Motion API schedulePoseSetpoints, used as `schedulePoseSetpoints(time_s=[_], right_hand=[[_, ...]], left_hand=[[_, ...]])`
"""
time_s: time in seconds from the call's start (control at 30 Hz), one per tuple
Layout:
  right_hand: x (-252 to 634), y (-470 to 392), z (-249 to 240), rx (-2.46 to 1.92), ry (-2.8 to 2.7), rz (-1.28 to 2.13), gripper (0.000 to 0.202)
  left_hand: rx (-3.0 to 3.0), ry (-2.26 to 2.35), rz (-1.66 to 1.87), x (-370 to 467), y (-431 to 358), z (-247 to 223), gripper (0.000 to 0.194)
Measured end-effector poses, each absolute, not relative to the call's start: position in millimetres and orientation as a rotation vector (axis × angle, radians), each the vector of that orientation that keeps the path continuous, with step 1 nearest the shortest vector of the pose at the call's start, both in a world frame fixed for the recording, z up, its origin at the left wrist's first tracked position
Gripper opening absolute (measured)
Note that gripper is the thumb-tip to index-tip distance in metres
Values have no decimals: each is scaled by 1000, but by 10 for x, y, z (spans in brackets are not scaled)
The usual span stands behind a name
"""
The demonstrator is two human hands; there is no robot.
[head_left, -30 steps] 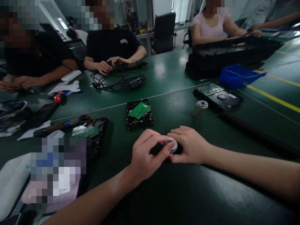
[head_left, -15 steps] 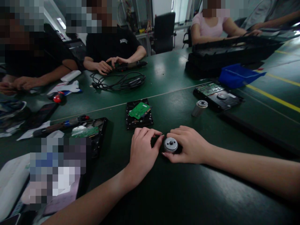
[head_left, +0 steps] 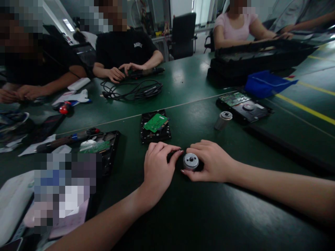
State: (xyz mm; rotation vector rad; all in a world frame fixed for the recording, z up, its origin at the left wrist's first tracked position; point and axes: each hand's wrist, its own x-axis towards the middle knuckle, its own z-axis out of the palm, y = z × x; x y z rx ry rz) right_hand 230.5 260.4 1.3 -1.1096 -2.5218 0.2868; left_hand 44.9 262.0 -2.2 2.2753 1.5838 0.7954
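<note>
My right hand (head_left: 209, 162) is wrapped around an upright silver metal cylinder (head_left: 191, 161) that looks like a small motor, with a central hole in its round top. Just left of it, the thumb and index finger of my left hand (head_left: 159, 167) are pinched together; anything between the fingertips is too small to make out. Beyond the left hand lies an opened hard drive (head_left: 146, 137) with a green circuit board (head_left: 156, 122) resting on it. A second similar cylinder (head_left: 223, 121) stands farther back to the right.
Another hard drive (head_left: 246, 106) lies near a blue bin (head_left: 269, 83). At left are an electric screwdriver (head_left: 69, 139), a drive casing (head_left: 115, 146) and a white object (head_left: 13, 202). A coiled black cable (head_left: 136, 91) lies before a co-worker (head_left: 128, 48). Black frames (head_left: 261, 59) sit back right.
My left hand has shifted very slightly left, with its thumb and index finger still together. The right hand holds the cylinder in the same place.
</note>
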Motion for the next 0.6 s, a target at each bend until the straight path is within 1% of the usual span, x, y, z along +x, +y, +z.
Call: schedulePoseSetpoints(time_s=[0.07,0.13,0.23,0.3,0.4,0.6], right_hand=[[2308,2604,12,-1105,-2522,289,37],[2308,2603,10,-1109,-2525,291,37],[2310,2605,4,-1109,-2531,279,36],[2313,2609,-1,-1096,-2537,274,34],[2318,2620,-7,-1085,-2548,276,35],[2316,2624,-14,-1087,-2552,274,33]], left_hand=[[2277,1548,858,453,2619,-11,8],[2285,1459,1016,454,2606,10,7],[2333,1196,1319,457,2560,52,5],[2389,989,1427,464,2523,75,7],[2462,815,1435,484,2485,90,10],[2471,817,1433,500,2491,73,12]])
